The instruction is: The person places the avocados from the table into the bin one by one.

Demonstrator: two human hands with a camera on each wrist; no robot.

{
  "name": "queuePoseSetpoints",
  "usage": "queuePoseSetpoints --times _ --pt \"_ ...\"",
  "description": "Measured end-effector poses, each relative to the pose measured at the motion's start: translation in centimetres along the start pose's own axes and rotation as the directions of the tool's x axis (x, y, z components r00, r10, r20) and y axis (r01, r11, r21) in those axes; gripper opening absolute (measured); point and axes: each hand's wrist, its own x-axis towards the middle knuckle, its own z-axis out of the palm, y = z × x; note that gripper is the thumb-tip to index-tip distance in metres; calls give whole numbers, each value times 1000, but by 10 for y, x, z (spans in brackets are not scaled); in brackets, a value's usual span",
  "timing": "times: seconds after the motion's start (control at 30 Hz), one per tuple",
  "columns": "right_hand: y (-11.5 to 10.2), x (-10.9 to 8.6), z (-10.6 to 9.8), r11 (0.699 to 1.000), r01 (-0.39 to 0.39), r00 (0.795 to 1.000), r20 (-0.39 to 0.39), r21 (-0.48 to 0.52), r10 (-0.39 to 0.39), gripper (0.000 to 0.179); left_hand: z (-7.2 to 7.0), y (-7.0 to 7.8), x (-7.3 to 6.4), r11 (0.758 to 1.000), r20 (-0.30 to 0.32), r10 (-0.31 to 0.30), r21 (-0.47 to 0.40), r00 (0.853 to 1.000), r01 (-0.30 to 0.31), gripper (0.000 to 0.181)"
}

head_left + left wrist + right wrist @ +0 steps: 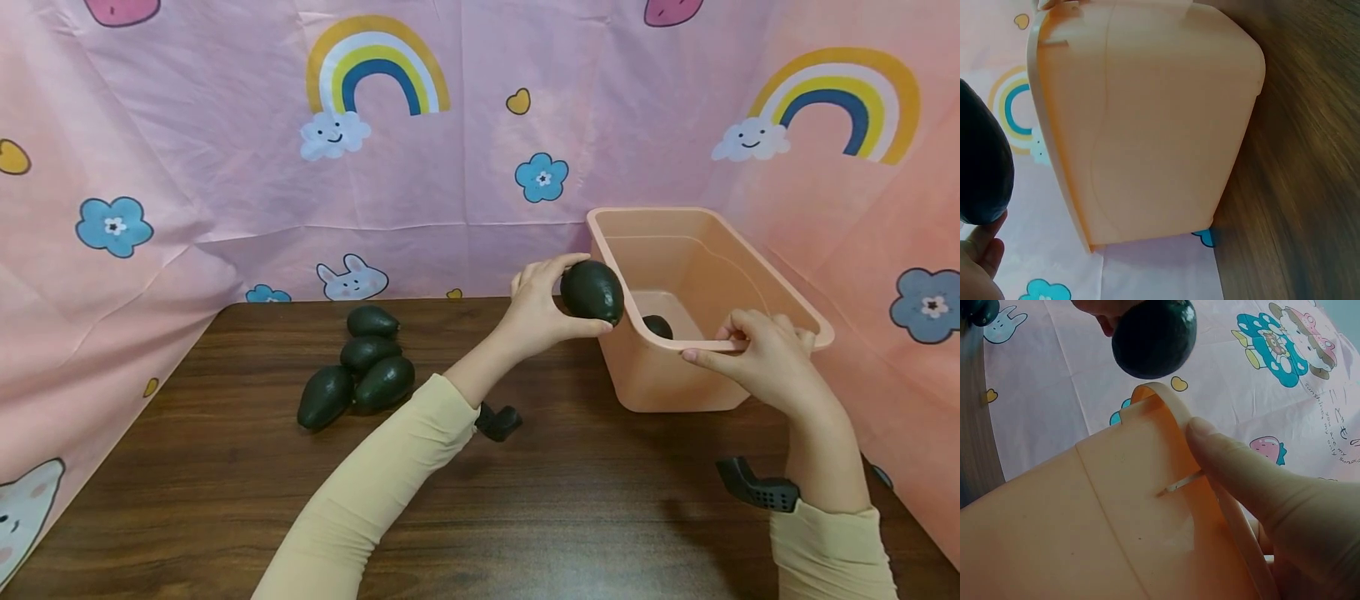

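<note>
My left hand (pixel 536 307) grips a dark green avocado (pixel 592 292) between thumb and fingers, beside the left rim of a peach plastic bin (pixel 678 379). In the right wrist view this held avocado (pixel 1155 339) shows above the bin's corner. My right hand (pixel 765 354) pinches the bin's near rim, thumb outside and fingers over the inner side. Inside the bin another avocado (pixel 657 326) lies near the front left corner, partly hidden by the rim. In the left wrist view the bin's side wall (pixel 1154 125) fills the middle, with the held avocado (pixel 982 156) at the left edge.
Several avocados (pixel 367 354) lie grouped on the left of the brown wooden table (pixel 225 483). A pink cloth (pixel 480 158) printed with rainbows and flowers hangs behind the table and along both sides. Black wrist mounts (pixel 757 486) stick out from both forearms.
</note>
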Motion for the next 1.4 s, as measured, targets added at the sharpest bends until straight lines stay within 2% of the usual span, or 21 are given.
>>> queuePoseSetpoints --times 0.13,0.5,0.8,1.0,1.17,1.4 --pt "0 0 0 1000 -2 1000 1 2 2 39 5 5 5 1000 4 24 -2 1000 -24 83" --pt "0 0 0 1000 0 1000 5 4 0 39 18 14 14 997 45 41 57 998 -44 84" --pt "0 -1 0 1000 5 1000 0 -5 -5 40 29 22 23 998 45 38 52 998 -40 83" --pt "0 -1 0 1000 7 1000 -1 -2 -7 40 38 27 29 996 31 39 85 999 -42 86" --pt "0 -1 1 1000 15 1000 -6 1 -15 40 45 27 34 993 35 22 117 999 -26 88" --pt "1 0 1 1000 14 1000 -5 -5 -14 40 51 26 37 993 30 4 116 1000 -8 89"
